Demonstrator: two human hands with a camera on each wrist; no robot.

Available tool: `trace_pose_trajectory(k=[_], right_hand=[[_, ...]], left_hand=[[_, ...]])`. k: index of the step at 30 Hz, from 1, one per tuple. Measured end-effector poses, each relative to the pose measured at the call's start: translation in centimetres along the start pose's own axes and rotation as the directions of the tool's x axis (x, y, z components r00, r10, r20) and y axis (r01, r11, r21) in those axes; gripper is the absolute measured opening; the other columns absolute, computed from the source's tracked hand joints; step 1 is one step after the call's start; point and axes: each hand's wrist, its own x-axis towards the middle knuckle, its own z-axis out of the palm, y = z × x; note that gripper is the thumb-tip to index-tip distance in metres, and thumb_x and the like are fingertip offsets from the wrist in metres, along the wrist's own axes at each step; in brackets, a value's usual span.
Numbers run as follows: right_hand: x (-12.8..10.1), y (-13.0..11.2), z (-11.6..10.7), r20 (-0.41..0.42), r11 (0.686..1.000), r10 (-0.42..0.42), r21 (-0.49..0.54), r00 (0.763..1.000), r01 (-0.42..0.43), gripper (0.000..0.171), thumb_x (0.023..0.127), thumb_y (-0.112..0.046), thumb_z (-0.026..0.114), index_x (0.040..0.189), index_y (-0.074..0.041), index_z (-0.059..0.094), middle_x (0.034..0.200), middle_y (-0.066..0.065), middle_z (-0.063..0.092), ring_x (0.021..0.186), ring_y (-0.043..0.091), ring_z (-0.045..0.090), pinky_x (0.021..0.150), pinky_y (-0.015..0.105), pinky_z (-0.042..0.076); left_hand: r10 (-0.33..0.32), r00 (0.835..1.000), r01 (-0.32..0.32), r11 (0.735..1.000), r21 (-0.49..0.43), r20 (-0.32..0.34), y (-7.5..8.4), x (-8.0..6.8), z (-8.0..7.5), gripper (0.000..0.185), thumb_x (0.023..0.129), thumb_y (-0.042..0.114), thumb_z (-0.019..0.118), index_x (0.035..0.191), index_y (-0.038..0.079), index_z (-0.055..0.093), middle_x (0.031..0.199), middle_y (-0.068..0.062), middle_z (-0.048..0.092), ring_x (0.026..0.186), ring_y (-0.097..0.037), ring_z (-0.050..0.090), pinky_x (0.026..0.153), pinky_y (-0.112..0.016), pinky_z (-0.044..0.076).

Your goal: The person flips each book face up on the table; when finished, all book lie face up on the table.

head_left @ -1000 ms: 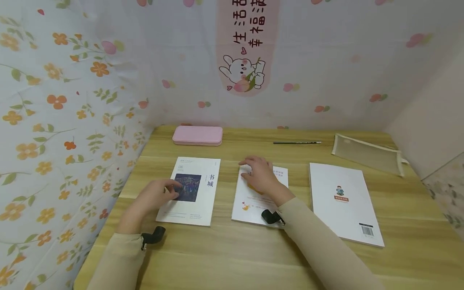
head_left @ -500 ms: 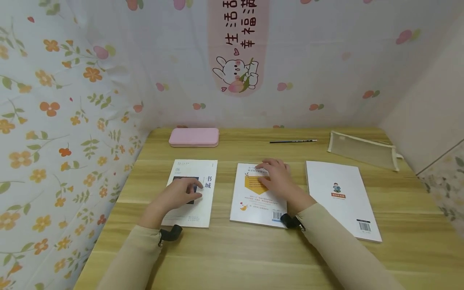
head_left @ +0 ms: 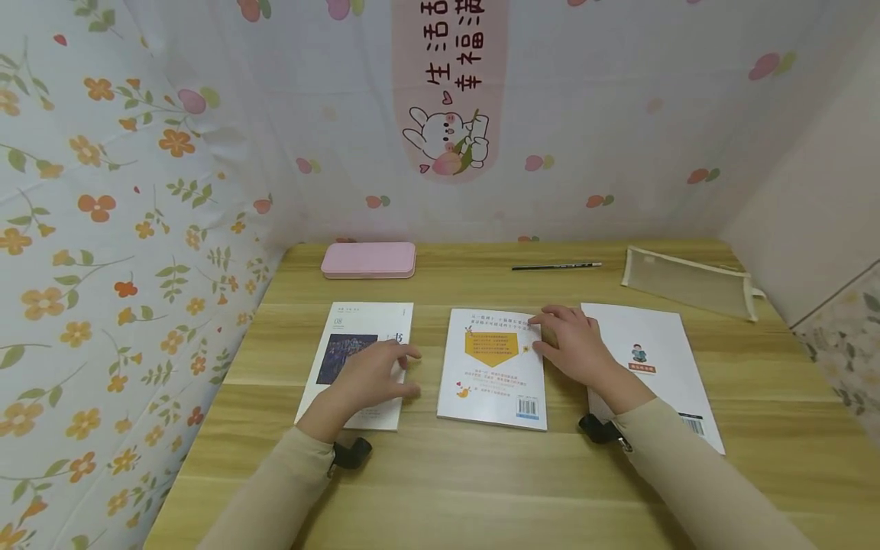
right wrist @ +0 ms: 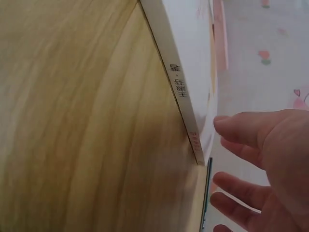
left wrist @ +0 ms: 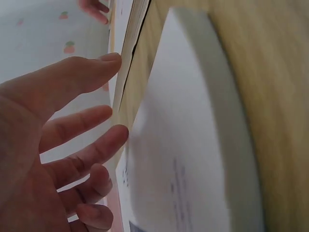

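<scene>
Three books lie flat in a row on the wooden table (head_left: 440,489). My left hand (head_left: 367,378) is over the right part of the left book (head_left: 344,325), which has a dark picture on its white cover. Its fingers are loosely bent and hold nothing; in the left wrist view the fingertips (left wrist: 116,137) are beside that book (left wrist: 183,125). At the right edge of the middle book (head_left: 481,389), with its yellow panel and barcode, my right hand (head_left: 580,347) hovers with parted fingers. Its forearm covers part of the right book (head_left: 660,336).
A pink pencil case (head_left: 368,260) sits at the back left of the table. Behind the middle book lies a dark pencil (head_left: 557,266). A sheer zip pouch (head_left: 687,283) is at the back right. Floral cloth (head_left: 330,114) hangs behind and to the left.
Both hands have moved right: the left across the left book toward its right edge, the right from over the middle book to its right edge. The books stay in place.
</scene>
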Motion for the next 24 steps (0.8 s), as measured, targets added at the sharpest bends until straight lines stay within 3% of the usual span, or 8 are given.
trace_pose_trajectory(k=[4,8,20,24], right_hand=[[-0.3,0.7,-0.1,0.024,1.0,0.018,0.008,1.0,-0.018,0.039,0.096,-0.023,0.073,0.133,-0.012,0.068,0.152,0.021,0.049,0.142,0.045,0.038,0.107,0.069,0.025],[-0.5,1.1,-0.2,0.055,1.0,-0.007,0.023,0.998,0.005,0.037,0.097,-0.023,0.072,0.132,-0.011,0.069,0.152,0.019,0.051,0.143,0.045,0.041,0.104,0.068,0.025],[-0.3,1.3,-0.9,0.109,0.998,-0.063,0.026,0.992,0.061,0.044,0.095,-0.019,0.075,0.136,-0.008,0.065,0.153,0.019,0.051,0.142,0.046,0.044,0.101,0.067,0.029],[0.3,1.8,-0.9,0.122,0.993,-0.092,0.082,0.988,0.082,0.044,0.095,-0.014,0.074,0.136,-0.004,0.064,0.152,0.023,0.052,0.141,0.047,0.047,0.111,0.067,0.034]], left_hand=[[0.059,0.998,-0.059,0.998,0.026,-0.011,1.0,0.1,0.6,0.056,0.078,0.044,0.089,0.126,0.021,0.07,0.106,0.005,0.07,0.106,-0.02,0.066,0.086,-0.041,0.055],[0.091,0.996,-0.091,0.995,0.034,0.008,1.9,0.2,1.0,0.06,0.078,0.045,0.088,0.13,0.02,0.069,0.112,0.004,0.071,0.11,-0.021,0.065,0.089,-0.041,0.055],[0.15,0.987,-0.152,0.988,0.03,0.049,3.5,-0.2,1.6,0.043,0.08,0.04,0.087,0.119,0.025,0.076,0.11,0.005,0.068,0.085,-0.01,0.054,0.065,-0.026,0.045],[0.145,0.989,-0.147,0.988,0.051,0.041,3.7,-0.1,1.6,0.041,0.079,0.041,0.087,0.116,0.025,0.077,0.113,0.004,0.069,0.087,-0.01,0.053,0.066,-0.026,0.045]])
